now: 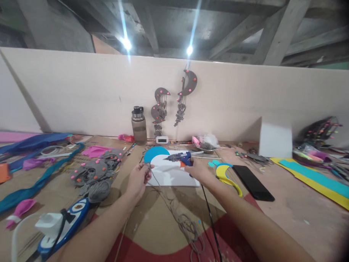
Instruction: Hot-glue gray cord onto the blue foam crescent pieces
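Near the middle of the table, my left hand [141,177] pinches the end of a grey cord [171,208], which trails down to a loose coil nearer to me. My right hand [192,169] is closed round a blue glue gun [185,158] with an orange trigger; its tip points left, above a white sheet [173,178]. A black cable [210,212] runs from the gun toward me. Under the gun's tip lies a white rounded piece [159,161], overlapping a blue disc [155,153]. The glue gun partly hides the sheet.
Grey felt pieces with pink dots [95,170] and a power strip [71,219] lie left. A yellow crescent [228,178] and a black phone [253,182] lie right. A bottle [139,126] and a small white clock [162,139] stand at the back.
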